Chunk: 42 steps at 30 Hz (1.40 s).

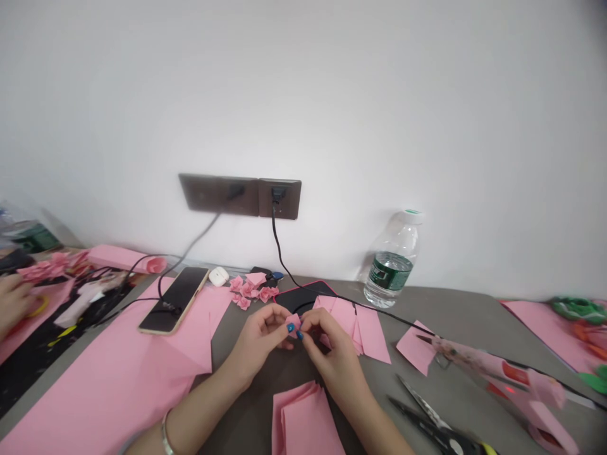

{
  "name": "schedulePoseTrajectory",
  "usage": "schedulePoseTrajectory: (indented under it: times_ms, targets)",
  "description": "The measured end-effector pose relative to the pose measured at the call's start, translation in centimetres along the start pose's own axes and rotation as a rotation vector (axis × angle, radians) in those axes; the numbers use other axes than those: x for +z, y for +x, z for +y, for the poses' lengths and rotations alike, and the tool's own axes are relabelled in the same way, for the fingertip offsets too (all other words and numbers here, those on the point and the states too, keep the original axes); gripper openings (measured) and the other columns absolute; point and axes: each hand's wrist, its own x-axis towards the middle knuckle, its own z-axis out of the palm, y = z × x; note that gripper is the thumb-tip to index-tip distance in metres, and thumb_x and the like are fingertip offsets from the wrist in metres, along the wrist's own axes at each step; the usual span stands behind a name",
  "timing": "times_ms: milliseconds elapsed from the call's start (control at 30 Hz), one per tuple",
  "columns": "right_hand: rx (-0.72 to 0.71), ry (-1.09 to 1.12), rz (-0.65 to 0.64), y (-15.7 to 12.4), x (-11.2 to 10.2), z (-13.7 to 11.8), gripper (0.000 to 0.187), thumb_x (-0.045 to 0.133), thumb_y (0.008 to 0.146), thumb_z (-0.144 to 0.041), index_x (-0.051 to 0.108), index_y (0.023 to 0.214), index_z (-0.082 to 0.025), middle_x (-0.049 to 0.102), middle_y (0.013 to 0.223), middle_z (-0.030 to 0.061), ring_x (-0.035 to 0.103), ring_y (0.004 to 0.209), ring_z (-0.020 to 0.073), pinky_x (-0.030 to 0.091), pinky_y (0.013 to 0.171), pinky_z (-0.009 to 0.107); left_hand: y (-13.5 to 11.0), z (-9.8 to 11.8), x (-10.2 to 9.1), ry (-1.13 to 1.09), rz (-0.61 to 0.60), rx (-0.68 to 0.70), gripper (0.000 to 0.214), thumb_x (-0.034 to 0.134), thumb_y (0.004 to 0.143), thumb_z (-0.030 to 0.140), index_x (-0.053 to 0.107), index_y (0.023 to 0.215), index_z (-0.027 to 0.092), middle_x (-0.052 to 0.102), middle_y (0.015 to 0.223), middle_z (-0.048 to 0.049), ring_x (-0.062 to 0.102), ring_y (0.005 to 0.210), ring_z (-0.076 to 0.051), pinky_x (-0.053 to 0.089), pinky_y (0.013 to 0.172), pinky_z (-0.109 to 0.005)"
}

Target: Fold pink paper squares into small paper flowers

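Left hand (260,336), right hand (333,344) pinching pink paper (293,320); green bottle label (389,271), writing illegible

No readable text, brand or number anywhere in view. Green label (391,272) on the water bottle (397,246), beyond and to the right of the fingers (275,340), carries pale marks, too blurred and small to make out. Dark green band (36,237) on a clear item (13,226) far left of the fingers: also blurred, can't tell if it's print.
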Motion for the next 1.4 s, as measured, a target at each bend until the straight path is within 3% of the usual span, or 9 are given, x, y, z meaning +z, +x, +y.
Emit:
schedulePoseTrajectory:
  times_ms: [267, 733, 933, 1100, 1400]
  targets:
    - [-0.08, -0.14, 0.008, -0.23, -0.23, -0.08, 0.015, 0.054, 0.084, -0.008, 0.059, 0.08, -0.022, 0.058, 0.096, 0.0062, 0.059, 0.092, 0.0205, 0.048, 0.079, 0.031, 0.11, -0.27, 0.02, -0.018, 0.04, 0.02, 0.024, 0.077, 0.075, 0.033, 0.06, 0.075, 0.016, 0.055, 0.069, 0.0029, 0.054, 0.063, -0.009, 0.054, 0.062, -0.02]
    - [-0.105, -0.177, -0.01, -0.33, -0.33, 0.15, 0.018, 0.054, 0.083, -0.006, 0.06, 0.08, -0.023, 0.058, 0.095, 0.0053, 0.059, 0.09, 0.0203, 0.049, 0.077, 0.03, 0.19, -0.57, -0.34, -0.119, 0.03, -0.021, 0.026, 0.084, 0.066, 0.029, 0.065, 0.079, 0.016, 0.063, 0.072, 0.0011, 0.058, 0.064, -0.01, 0.052, 0.06, -0.019]
    - [-0.041, -0.036, 0.001, -0.18, -0.48, -0.25, 0.011, 0.052, 0.09, -0.018, 0.054, 0.08, -0.022, 0.058, 0.088, 0.0052, 0.057, 0.085, 0.0202, 0.046, 0.073, 0.03, 0.2, -0.32, -0.1, -0.084, 0.069, -0.006, 0.025, 0.083, 0.066, 0.029, 0.063, 0.075, 0.016, 0.063, 0.07, 0.0015, 0.059, 0.065, -0.011, 0.051, 0.063, -0.021]
    - [0.073, 0.045, 0.021, -0.19, -0.36, 0.13, 0.017, 0.048, 0.094, -0.031, 0.053, 0.081, -0.021, 0.059, 0.081, 0.0044, 0.056, 0.075, 0.0184, 0.045, 0.065, 0.027, 0.19, -0.18, 0.0, -0.092, 0.076, -0.01, 0.028, 0.084, 0.064, 0.029, 0.062, 0.076, 0.016, 0.065, 0.071, 0.0014, 0.06, 0.065, -0.011, 0.051, 0.062, -0.021]
    - [0.109, 0.033, -0.013, 0.0, -0.13, 0.39, 0.017, 0.053, 0.092, -0.032, 0.056, 0.08, -0.019, 0.059, 0.078, 0.0048, 0.056, 0.07, 0.0186, 0.046, 0.061, 0.028, 0.1, -0.18, 0.01, -0.131, 0.063, 0.0, 0.037, 0.085, 0.064, 0.028, 0.06, 0.088, 0.017, 0.063, 0.069, 0.003, 0.058, 0.063, -0.01, 0.052, 0.063, -0.021]
